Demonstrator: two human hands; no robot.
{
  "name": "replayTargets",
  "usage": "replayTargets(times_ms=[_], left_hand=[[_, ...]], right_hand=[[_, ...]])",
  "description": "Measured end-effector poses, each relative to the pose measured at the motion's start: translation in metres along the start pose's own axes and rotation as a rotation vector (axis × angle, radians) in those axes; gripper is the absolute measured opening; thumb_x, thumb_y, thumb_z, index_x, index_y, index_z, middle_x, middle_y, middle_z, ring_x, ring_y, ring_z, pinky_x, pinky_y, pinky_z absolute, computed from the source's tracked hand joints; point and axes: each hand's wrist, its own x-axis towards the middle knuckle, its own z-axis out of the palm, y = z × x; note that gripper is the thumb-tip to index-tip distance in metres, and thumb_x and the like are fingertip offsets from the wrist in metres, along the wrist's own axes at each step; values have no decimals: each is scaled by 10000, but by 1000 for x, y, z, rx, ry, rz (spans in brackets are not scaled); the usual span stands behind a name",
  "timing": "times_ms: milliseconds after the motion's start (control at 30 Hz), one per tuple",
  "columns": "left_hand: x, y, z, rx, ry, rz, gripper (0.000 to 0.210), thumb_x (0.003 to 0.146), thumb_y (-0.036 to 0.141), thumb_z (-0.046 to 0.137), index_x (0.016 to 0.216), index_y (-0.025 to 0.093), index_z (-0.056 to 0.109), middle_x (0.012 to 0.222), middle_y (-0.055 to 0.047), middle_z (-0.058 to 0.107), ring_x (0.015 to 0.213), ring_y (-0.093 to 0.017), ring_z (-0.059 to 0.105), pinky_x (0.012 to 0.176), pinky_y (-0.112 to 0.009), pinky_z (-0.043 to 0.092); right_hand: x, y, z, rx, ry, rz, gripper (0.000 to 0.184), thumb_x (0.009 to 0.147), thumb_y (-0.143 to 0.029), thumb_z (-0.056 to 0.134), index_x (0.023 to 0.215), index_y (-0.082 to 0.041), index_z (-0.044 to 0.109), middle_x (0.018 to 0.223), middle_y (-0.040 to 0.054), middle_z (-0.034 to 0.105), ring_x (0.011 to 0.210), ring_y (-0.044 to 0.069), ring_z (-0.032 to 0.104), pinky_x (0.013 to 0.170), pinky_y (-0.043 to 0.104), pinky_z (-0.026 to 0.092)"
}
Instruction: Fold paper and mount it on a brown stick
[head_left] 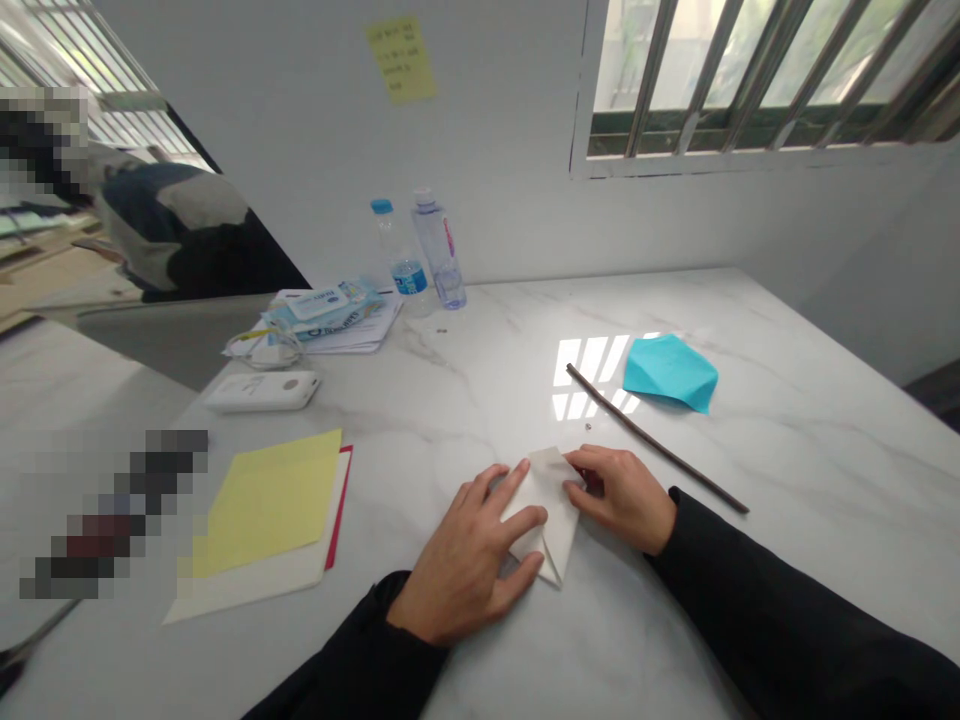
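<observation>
A folded piece of white paper (pixel 556 515) lies on the marble-patterned table in front of me, narrowing to a point toward me. My left hand (pixel 484 550) rests over its left side, fingers spread and pressing on the paper. At the upper right edge of the paper, my right hand (pixel 619 492) has its thumb and fingers curled in a pinch on the border. Part of that edge is hidden by the right fingertips. Just beyond the right hand lies a thin dark brown stick (pixel 656 437), and past it a folded turquoise paper (pixel 670 372).
On the left are yellow, white and red sheets (pixel 274 505), with a white device (pixel 262 391) behind. A wipes pack (pixel 326 308) lies on papers near two plastic bottles (pixel 442 250). A yellow note (pixel 401 60) is on the wall. A person (pixel 172 225) appears at far left.
</observation>
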Motion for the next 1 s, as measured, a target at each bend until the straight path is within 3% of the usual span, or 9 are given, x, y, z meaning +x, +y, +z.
replayTargets(times_ms=[233,400,633,800,1000], left_hand=[[-7,-2,9,29,32,-16,317,979,318,568,1288,281,628,1653,-78,345,1478,-366,319,1160,-582,390],[-10,-3,13,48,59,-7,318,989,313,554,1296,283,633,1629,-83,384,1478,-364,327,1155,-580,407],[-8,-3,14,34,80,-10,300,982,307,564,1272,285,640,1631,-82,374,1487,-351,324,1166,-578,395],[-8,-2,13,26,63,-3,307,973,293,566,1273,269,625,1650,-92,337,1500,-343,301,1175,-570,374],[1,-1,2,6,11,27,294,905,304,641,1197,266,647,1668,-78,323,1476,-371,333,1164,-572,366]], right_hand=[[-9,10,9,-24,125,-153,301,903,-125,607,1148,-260,718,934,26,675,840,186,647,772,311,527],[-10,10,13,-112,208,-347,535,896,-19,540,1383,-237,574,1090,84,647,946,228,584,841,379,574],[-14,0,14,-206,91,-420,647,862,48,503,1462,-194,491,1172,123,591,1005,249,544,869,403,600],[-13,-1,16,-155,72,-382,585,903,8,497,1447,-207,515,1148,116,600,997,244,560,896,423,582],[-5,2,16,47,87,-160,464,957,-97,506,1390,-252,569,1103,76,629,983,214,632,880,370,556]])
